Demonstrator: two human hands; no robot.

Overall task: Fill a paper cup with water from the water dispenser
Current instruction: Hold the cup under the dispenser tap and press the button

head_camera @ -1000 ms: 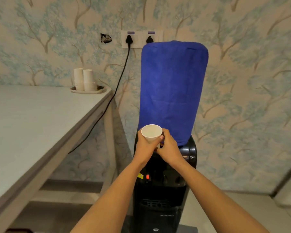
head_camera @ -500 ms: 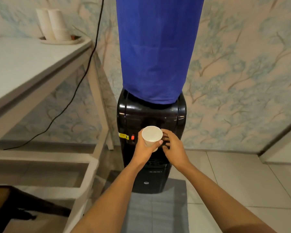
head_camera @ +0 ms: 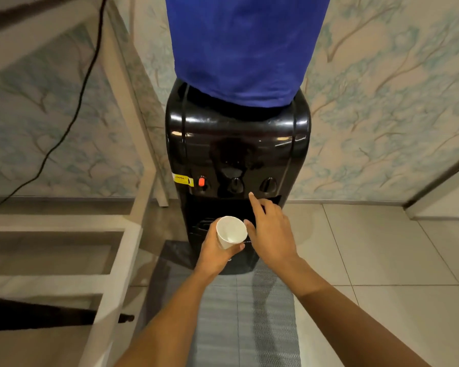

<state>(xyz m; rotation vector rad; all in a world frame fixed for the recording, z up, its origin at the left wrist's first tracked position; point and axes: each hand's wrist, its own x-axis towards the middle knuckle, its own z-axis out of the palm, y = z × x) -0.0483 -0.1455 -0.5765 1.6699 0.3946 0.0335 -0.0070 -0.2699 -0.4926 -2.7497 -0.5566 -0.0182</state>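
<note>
Cup count was one: a white paper cup (head_camera: 231, 232), low centre, gripped by the left hand (head_camera: 217, 251) before the black water dispenser (head_camera: 236, 144). Three taps showed. The right hand (head_camera: 272, 231) held nothing, fingers (head_camera: 255, 203) spread.

Warm, even indoor light with wide-angle bending at the edges

Soft yellowish light is falling from above, and small bright streaks are glinting along the glossy top edge of the black water dispenser (head_camera: 236, 144) at centre. The blue cover (head_camera: 244, 43) at the top of the frame is showing evenly lit, with little shading. A faint shadow is lying on the grey floor mat (head_camera: 244, 313) below the arms. The floor tiles (head_camera: 382, 247) at right are reflecting a dull sheen. Straight lines are bowing toward the frame edges, and the upper left corner is smearing with motion blur, while the dispenser's recess is sitting dark with its detail hard to read.
</note>
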